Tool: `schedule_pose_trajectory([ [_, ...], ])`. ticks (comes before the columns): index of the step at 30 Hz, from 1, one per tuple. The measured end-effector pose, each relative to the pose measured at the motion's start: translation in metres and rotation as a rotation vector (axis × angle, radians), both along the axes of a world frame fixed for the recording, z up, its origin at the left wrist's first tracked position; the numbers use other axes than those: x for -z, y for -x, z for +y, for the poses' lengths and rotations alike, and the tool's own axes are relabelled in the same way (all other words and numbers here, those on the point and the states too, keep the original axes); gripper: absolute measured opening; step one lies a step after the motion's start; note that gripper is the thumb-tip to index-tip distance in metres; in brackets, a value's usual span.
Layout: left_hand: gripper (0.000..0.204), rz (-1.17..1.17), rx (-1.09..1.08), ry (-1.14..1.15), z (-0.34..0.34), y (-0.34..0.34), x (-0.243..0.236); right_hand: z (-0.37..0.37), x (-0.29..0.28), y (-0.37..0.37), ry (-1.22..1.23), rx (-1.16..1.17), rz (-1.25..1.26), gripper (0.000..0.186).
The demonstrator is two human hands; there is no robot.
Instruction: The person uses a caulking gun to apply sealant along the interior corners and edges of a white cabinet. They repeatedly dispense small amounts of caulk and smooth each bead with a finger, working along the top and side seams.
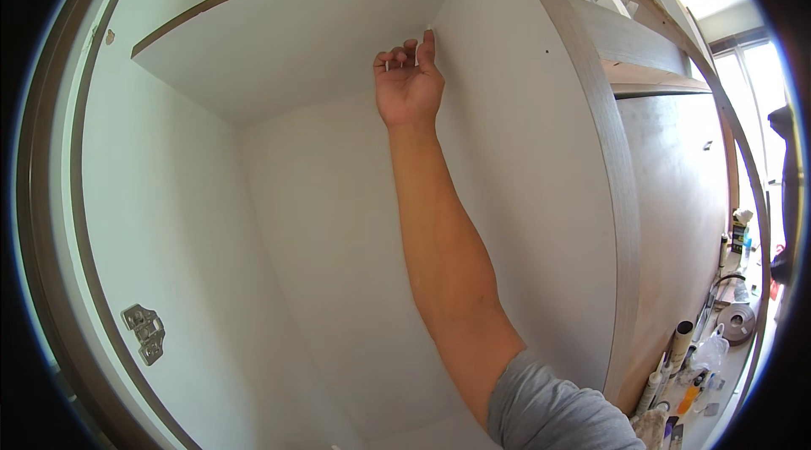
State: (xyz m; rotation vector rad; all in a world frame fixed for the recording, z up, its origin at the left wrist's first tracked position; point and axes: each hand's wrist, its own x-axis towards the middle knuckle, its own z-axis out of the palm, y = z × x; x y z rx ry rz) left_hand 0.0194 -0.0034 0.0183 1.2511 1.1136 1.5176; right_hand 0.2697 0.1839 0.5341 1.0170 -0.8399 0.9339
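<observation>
My right hand (410, 82) is raised inside a white cabinet, palm toward me. Its fingers are curled and its thumb points up, near where the underside of the shelf (287, 36) meets the right side panel (524, 137). Small pale bits show at the thumb tip and between the fingers; I cannot make out whether these are nails or something held. The shelf has a brown front edge. My forearm comes up from a grey sleeve (557, 408) at the lower right. My left hand is not in view.
A metal hinge (145, 334) is fixed low on the left side panel (169, 213). At the right, a counter holds a roll of edging tape (737, 323), a clear plastic bag (710, 353), tubes and an orange-handled tool (691, 393). White items (612, 2) lie on the upper right shelf.
</observation>
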Motion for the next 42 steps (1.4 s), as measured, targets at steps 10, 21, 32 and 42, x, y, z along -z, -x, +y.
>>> schedule_pose_trajectory([
  [10,0.023,-0.205,0.180,-0.018,0.014,0.016,0.040,0.000,-0.015,0.001,0.057,-0.103,0.049,0.036],
  [21,0.029,-0.267,0.176,-0.073,0.011,0.015,0.053,-0.016,-0.028,0.010,-0.005,-0.104,0.039,0.064],
  [32,0.029,0.019,0.135,0.036,-0.015,0.016,0.023,-0.044,-0.028,0.011,-0.007,-0.054,-0.003,0.090],
  [42,0.015,0.100,-0.093,-0.123,-0.036,-0.010,-0.004,-0.068,-0.029,0.010,-0.004,-0.050,-0.015,0.097],
])
